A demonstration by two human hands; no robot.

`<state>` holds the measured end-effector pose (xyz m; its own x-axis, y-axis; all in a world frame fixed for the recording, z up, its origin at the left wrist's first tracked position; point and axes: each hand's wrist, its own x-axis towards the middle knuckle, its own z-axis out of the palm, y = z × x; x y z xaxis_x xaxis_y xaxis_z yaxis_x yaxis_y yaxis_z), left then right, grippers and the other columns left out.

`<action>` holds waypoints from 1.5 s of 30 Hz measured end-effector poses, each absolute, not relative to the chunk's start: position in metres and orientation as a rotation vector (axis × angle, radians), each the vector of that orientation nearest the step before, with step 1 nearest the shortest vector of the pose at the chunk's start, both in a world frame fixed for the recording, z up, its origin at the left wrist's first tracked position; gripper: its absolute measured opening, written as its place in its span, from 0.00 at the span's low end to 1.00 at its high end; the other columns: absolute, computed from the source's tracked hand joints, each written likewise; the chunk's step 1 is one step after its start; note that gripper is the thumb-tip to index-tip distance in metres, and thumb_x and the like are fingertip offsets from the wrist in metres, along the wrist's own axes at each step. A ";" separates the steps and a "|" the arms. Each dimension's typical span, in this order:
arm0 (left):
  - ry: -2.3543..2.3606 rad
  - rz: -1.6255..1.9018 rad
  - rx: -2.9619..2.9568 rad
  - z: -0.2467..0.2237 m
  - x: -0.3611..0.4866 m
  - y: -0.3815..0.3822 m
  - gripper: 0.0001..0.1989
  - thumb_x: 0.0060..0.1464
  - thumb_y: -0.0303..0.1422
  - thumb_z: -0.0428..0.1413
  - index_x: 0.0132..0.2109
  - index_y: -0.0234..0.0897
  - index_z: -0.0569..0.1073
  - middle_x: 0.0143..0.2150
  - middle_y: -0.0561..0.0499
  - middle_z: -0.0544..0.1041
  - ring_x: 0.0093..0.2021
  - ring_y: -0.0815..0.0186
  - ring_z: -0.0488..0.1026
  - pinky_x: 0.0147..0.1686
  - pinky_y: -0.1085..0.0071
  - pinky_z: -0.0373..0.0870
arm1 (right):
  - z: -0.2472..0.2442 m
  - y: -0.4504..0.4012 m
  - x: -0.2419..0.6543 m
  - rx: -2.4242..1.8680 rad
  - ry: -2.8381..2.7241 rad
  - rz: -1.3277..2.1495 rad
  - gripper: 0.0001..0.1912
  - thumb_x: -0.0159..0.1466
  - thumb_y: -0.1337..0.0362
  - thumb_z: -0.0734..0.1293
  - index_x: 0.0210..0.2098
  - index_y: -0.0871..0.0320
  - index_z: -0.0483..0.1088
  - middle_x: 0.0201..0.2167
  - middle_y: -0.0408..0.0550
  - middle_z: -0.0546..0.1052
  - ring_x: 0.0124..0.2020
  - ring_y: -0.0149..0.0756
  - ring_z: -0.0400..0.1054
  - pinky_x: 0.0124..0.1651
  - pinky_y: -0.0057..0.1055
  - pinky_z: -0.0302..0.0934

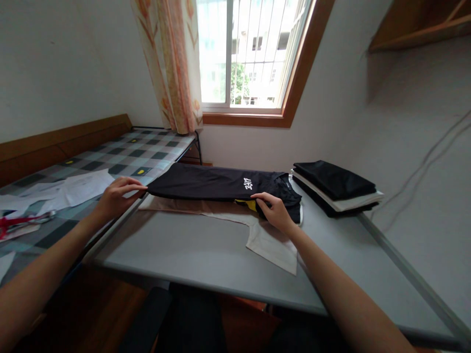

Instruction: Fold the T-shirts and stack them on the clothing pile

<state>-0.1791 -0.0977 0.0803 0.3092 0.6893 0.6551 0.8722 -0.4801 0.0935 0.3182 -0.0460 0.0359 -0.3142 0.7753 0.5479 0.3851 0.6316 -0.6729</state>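
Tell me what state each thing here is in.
Black garment: held along its near edge by left hand and right hand
White shirt: partly covered, one sleeve spread flat
Stacked clothes: folded
Papers: loosely scattered on bed
Curtain: gathered to one side
Window: open or shut, cannot tell

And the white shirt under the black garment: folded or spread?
The white shirt looks spread: its sleeve lies out flat on the table. The black garment hides the rest.

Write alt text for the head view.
A person's left hand and right hand pinch a black cloth garment with white lettering over a white short-sleeved shirt, beside folded black and white cloths stacked on a grey table.
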 end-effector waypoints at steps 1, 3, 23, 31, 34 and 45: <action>-1.444 -0.950 -2.333 0.084 -0.179 -0.100 0.09 0.56 0.41 0.56 0.39 0.46 0.79 0.39 0.49 0.77 0.38 0.61 0.74 0.41 0.63 0.71 | 0.036 -0.047 0.317 -0.906 -1.936 0.543 0.12 0.66 0.63 0.60 0.40 0.56 0.75 0.39 0.49 0.79 0.41 0.39 0.73 0.47 0.35 0.66; -1.513 -0.924 -2.423 0.088 -0.177 -0.102 0.11 0.56 0.42 0.55 0.40 0.45 0.79 0.40 0.49 0.77 0.35 0.62 0.74 0.37 0.66 0.71 | 0.034 -0.048 0.315 -0.896 -1.946 0.567 0.13 0.66 0.62 0.59 0.40 0.56 0.75 0.39 0.49 0.79 0.42 0.39 0.72 0.48 0.36 0.65; -1.853 -0.669 -2.660 0.074 -0.162 -0.063 0.15 0.50 0.42 0.54 0.38 0.38 0.79 0.33 0.49 0.79 0.32 0.64 0.73 0.32 0.70 0.68 | 0.009 -0.022 0.323 -1.040 -1.650 1.090 0.20 0.56 0.49 0.68 0.37 0.58 0.75 0.29 0.45 0.76 0.31 0.33 0.68 0.32 0.29 0.61; -1.659 -0.626 -2.689 0.075 -0.184 -0.076 0.10 0.55 0.36 0.52 0.34 0.35 0.74 0.34 0.49 0.74 0.35 0.65 0.70 0.38 0.69 0.68 | 0.020 -0.029 0.328 -1.008 -1.868 1.107 0.21 0.53 0.50 0.73 0.38 0.60 0.76 0.27 0.43 0.74 0.29 0.31 0.65 0.32 0.30 0.60; -1.625 -0.653 -2.618 0.070 -0.184 -0.081 0.07 0.54 0.33 0.51 0.32 0.37 0.72 0.34 0.50 0.73 0.35 0.64 0.70 0.38 0.69 0.68 | 0.021 -0.034 0.327 -0.975 -2.051 1.038 0.18 0.52 0.55 0.73 0.38 0.59 0.76 0.29 0.42 0.74 0.30 0.32 0.65 0.35 0.30 0.60; -1.432 -0.734 -2.226 0.050 -0.183 -0.088 0.09 0.57 0.30 0.49 0.31 0.40 0.71 0.33 0.47 0.71 0.36 0.59 0.68 0.41 0.60 0.66 | 0.039 -0.044 0.319 -0.999 -2.236 -0.163 0.10 0.59 0.76 0.62 0.31 0.54 0.69 0.33 0.49 0.70 0.38 0.42 0.61 0.45 0.38 0.53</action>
<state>-0.1831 -0.0883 0.0500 0.3397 0.7097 0.6171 0.9154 -0.4003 -0.0436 0.3186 -0.0439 0.0395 -0.4793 0.6153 0.6259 0.6995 0.6985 -0.1510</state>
